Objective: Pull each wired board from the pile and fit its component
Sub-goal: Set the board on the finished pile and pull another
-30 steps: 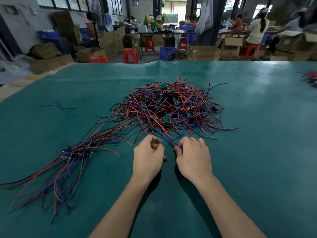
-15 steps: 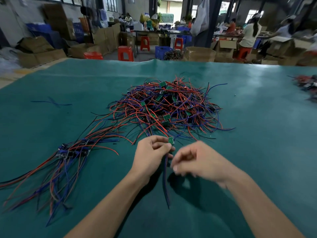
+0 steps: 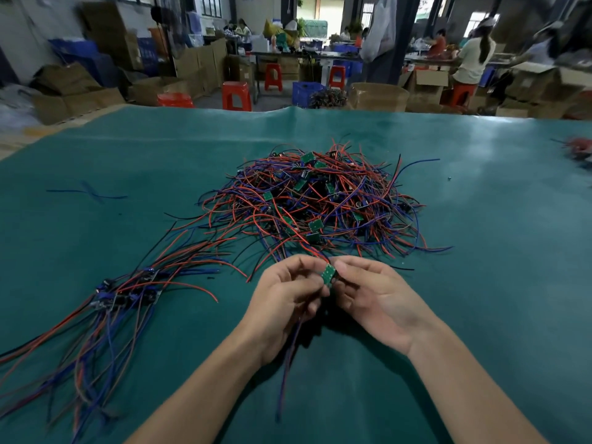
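At the near centre of the table [image 3: 480, 315], a small green wired board [image 3: 329, 274] sits pinched between my two hands, just in front of the pile [image 3: 320, 200] it belongs to. My left hand [image 3: 288, 294] curls its fingers round the board's left edge and its wires [image 3: 290, 354], which trail down toward me across the green surface; my right hand [image 3: 374, 293] pinches the board's right edge, thumb on top. Whether a component is already between those fingertips I cannot tell, as it would be too small to see.

The risks from here, as I judge them: the trailing wires look slack and could snag under my left wrist, tugging the board askew as the part goes in. Red strands from the pile reach almost to my knuckles, so a loop could catch and drag neighbouring boards along. A tiny part pressed in at an angle could bend its legs or slip onto the table, where it would be hard to spot.

To the left lies a separate bundle of boards and wires [image 3: 121, 293], fanned out toward the near edge. Far behind stand red stools [image 3: 237, 95], cartons and other workers.
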The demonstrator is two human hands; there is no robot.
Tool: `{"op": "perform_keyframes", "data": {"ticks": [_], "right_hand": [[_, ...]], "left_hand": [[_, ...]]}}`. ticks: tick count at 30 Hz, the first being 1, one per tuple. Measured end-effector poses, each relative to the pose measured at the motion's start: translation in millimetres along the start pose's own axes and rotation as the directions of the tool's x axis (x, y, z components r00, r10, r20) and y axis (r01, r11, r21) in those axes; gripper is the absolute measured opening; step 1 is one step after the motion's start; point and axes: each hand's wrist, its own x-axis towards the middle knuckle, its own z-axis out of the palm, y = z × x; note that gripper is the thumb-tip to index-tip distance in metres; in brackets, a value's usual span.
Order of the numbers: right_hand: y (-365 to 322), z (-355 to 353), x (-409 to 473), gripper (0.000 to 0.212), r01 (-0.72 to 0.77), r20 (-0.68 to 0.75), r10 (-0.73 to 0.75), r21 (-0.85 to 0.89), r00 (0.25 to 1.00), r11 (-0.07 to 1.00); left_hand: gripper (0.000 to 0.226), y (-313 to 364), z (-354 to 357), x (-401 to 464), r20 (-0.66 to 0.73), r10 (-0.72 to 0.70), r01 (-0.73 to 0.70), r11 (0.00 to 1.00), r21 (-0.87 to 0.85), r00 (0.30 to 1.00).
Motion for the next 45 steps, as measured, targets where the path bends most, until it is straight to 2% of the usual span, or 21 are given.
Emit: {"op": "perform_keyframes", "data": {"ticks": [3, 7, 11, 14, 16, 18, 21, 23, 27, 29, 31, 34, 35, 37, 38, 39, 40, 41, 42, 44, 45], "right_hand": [[0.0, 1.8, -1.1, 0.027, 0.007, 0.045, -0.01, 0.077, 0.999, 0.997], [-2.9, -0.8, -3.4, 0.015, 0.119, 0.055, -0.124, 0.084, 0.991, 0.989], [-3.8, 0.2, -3.8, 0.012, 0.213, -0.012, -0.213, 0.016, 0.977, 0.977], [-2.2, 2.0, -3.3, 0.013, 0.286, -0.123, -0.291, -0.057, 0.949, 0.956], [-0.1, 2.6, -2.8, 0.016, 0.3, -0.172, -0.313, -0.097, 0.934, 0.949], [0.9, 2.5, -2.4, 0.017, 0.285, -0.177, -0.295, -0.081, 0.939, 0.955], [-1.0, -1.1, -3.0, 0.02, 0.276, -0.13, -0.279, -0.039, 0.952, 0.96], [-1.1, -3.9, -2.7, 0.02, 0.285, -0.109, -0.295, -0.098, 0.949, 0.954], [-2.0, -4.1, -3.1, 0.019, 0.289, -0.178, -0.328, -0.216, 0.928, 0.933], [-5.5, -6.7, -3.3, 0.007, 0.333, -0.212, -0.411, -0.325, 0.886, 0.885], [-10.2, -13.8, -1.5, 0.013, 0.385, -0.269, -0.524, -0.432, 0.808, 0.816], [-18.1, -26.1, 0.0, 0.017, 0.425, -0.38, -0.605, -0.46, 0.699, 0.78], [-19.9, -30.5, 0.2, 0.016, 0.444, -0.434, -0.622, -0.446, 0.652, 0.777], [-23.9, -40.2, 1.7, 0.013, 0.497, -0.583, -0.633, -0.401, 0.509, 0.769], [-25.3, -44.3, 2.5, 0.011, 0.514, -0.661, -0.614, -0.379, 0.432, 0.77], [-25.7, -46.5, 3.3, 0.01, 0.508, -0.719, -0.579, -0.358, 0.385, 0.783], [-23.7, -44.9, 4.9, 0.012, 0.474, -0.744, -0.539, -0.337, 0.396, 0.814], [-18.2, -39.6, 6.4, 0.017, 0.419, -0.718, -0.51, -0.325, 0.474, 0.848], [-9.9, -31.5, 7.5, 0.023, 0.357, -0.632, -0.505, -0.357, 0.588, 0.863], [9.1, -9.1, 6.2, 0.025, 0.302, -0.337, -0.515, -0.518, 0.788, 0.8], [16.9, 1.5, 4.4, 0.021, 0.336, -0.189, -0.523, -0.579, 0.831, 0.743]], "left_hand": [[0.026, 3.6, -0.9, -0.1, 0.128, -0.083, 0.094, 0.992, -0.088, 0.988], [0.015, 4.7, -0.8, -1.7, 0.266, -0.13, 0.166, 0.98, -0.114, 0.955], [0.023, 4.8, 0.5, -2.9, 0.206, -0.123, 0.137, 0.989, -0.057, 0.971], [0.024, 1.1, 2.5, -4.9, 0.14, -0.032, 0.022, 0.997, 0.073, 0.99], [0.021, -2.3, 3.8, -6.3, 0.125, 0.037, -0.061, 0.978, 0.197, 0.991], [0.012, -3.3, 4.1, -6.3, 0.101, 0.079, -0.102, 0.962, 0.252, 0.992], [0.012, -1.7, 1.8, -5.1, 0.062, 0.075, -0.087, 0.971, 0.223, 0.995], [0.013, -0.6, 0.9, -4.6, 0.07, 0.051, -0.064, 0.976, 0.209, 0.996], [0.018, 1.5, 0.6, -4.0, 0.092, -0.012, -0.007, 0.98, 0.199, 0.996], [0.018, 2.3, 0.5, -3.6, 0.095, -0.038, 0.017, 0.978, 0.21, 0.995], [0.017, 2.6, 1.2, -3.2, 0.11, -0.05, 0.024, 0.973, 0.228, 0.993], [0.016, 2.2, 2.1, -3.0, 0.129, -0.057, 0.023, 0.969, 0.248, 0.99], [0.015, 2.2, 2.0, -3.1, 0.13, -0.06, 0.026, 0.968, 0.249, 0.99], [0.015, 2.3, 0.9, -2.3, 0.107, -0.054, 0.028, 0.974, 0.224, 0.993], [0.014, 1.8, -0.3, -0.7, 0.077, -0.04, 0.024, 0.981, 0.191, 0.996], [0.014, 1.6, -1.5, 1.1, 0.037, -0.026, 0.021, 0.989, 0.144, 0.999], [0.013, 1.6, -2.3, 2.8, 0.0, -0.019, 0.019, 0.996, 0.084, 1.0], [0.014, 1.8, -2.6, 4.2, -0.022, -0.017, 0.018, 0.999, 0.027, 1.0], [0.016, 1.9, -2.5, 4.8, -0.028, -0.015, 0.014, 1.0, -0.013, 1.0], [0.018, 1.8, -2.1, 4.1, 0.0, -0.013, 0.013, 1.0, -0.019, 1.0], [0.016, 1.7, -2.4, 3.1, 0.031, -0.017, 0.017, 1.0, 0.004, 0.999]]}}
